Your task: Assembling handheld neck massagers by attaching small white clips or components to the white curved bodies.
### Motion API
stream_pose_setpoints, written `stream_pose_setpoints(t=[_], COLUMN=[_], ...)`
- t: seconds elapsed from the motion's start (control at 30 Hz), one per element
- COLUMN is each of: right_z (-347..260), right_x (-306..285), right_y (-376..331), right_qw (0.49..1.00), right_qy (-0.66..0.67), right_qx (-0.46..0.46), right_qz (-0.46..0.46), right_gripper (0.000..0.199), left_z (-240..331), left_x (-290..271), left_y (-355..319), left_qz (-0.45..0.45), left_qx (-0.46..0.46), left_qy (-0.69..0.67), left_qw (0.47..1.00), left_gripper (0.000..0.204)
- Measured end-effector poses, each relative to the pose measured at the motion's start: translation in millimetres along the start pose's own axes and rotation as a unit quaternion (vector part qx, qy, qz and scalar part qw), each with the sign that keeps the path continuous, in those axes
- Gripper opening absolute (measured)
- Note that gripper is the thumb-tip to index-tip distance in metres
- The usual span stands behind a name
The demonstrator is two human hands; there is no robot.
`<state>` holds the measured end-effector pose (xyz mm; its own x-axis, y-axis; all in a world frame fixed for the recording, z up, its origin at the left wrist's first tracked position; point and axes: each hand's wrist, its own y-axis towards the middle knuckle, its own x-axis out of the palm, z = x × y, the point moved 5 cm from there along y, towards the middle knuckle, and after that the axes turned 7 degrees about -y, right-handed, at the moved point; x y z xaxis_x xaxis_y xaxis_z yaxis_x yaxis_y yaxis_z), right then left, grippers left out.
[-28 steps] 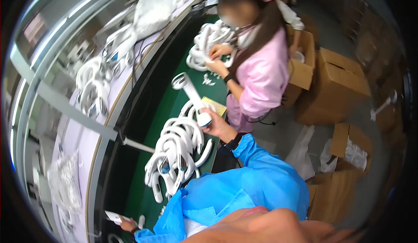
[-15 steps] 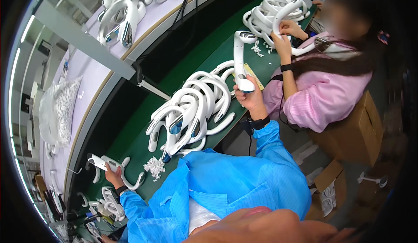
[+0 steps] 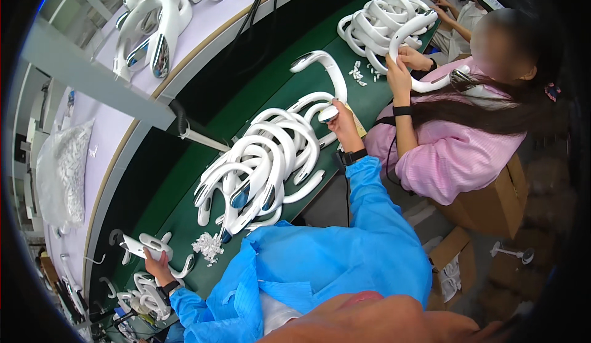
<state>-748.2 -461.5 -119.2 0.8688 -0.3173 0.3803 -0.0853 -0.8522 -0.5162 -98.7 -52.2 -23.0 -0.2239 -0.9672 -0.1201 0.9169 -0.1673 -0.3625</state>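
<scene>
The right hand (image 3: pixel 345 124), fingers curled, grips 1 end of a curved white tube (image 3: pixel 334 75) beyond the pile's (image 3: pixel 258 149) far right, likely leaving its bend free. Near left, the left hand (image 3: pixel 159 269) clasps a white part (image 3: pixel 134 246); white bits (image 3: pixel 207 247) sit heaped, probably for easy reach.

A glossy white curved tube (image 3: pixel 338 81) is held near its lower end in the right hand (image 3: pixel 346 121), that rounded end showing just left of the grip. Above the grip it rises, then bends over leftward in a hook, finishing in a shiny silvery tip. A slim white piece (image 3: pixel 132 246) slants up and left out of the left hand (image 3: pixel 159 269) to a dark tip; its gripped part is hidden.
</scene>
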Motion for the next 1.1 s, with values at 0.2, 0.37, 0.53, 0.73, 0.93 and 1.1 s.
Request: stream_pose_setpoints(t=[0.2,0.37,0.53,0.73,0.93,1.1], right_z=[-1,-12,-20,-33,-49,-56], right_x=[-12,-16,-16,-3,-49,-99], right_y=[60,81,95,111,168,212], right_qw=[0.978,0.958,0.93,0.89,0.904,0.801], right_qy=[-0.185,-0.261,-0.345,-0.451,-0.42,-0.595], right_qx=[-0.044,-0.068,-0.058,0.011,-0.083,-0.037], right_qz=[0.081,0.092,0.112,0.07,-0.013,0.058], right_gripper=[0.026,0.03,0.034,0.036,0.023,0.041], left_z=[-14,-2,6,10,22,27], left_x=[2,33,33,15,16,-4], left_y=[18,-11,-26,-30,-42,-47], left_qz=[0.008,0.018,0.03,0.029,0.002,0.02], left_qx=[-0.002,-0.002,0.001,-0.024,0.029,0.004], left_qy=[0.023,0.038,0.055,0.018,0.046,0.046], left_qw=[1.0,0.999,0.998,0.999,0.999,0.999], left_gripper=[0.06,0.05,0.045,0.04,0.031,0.029])
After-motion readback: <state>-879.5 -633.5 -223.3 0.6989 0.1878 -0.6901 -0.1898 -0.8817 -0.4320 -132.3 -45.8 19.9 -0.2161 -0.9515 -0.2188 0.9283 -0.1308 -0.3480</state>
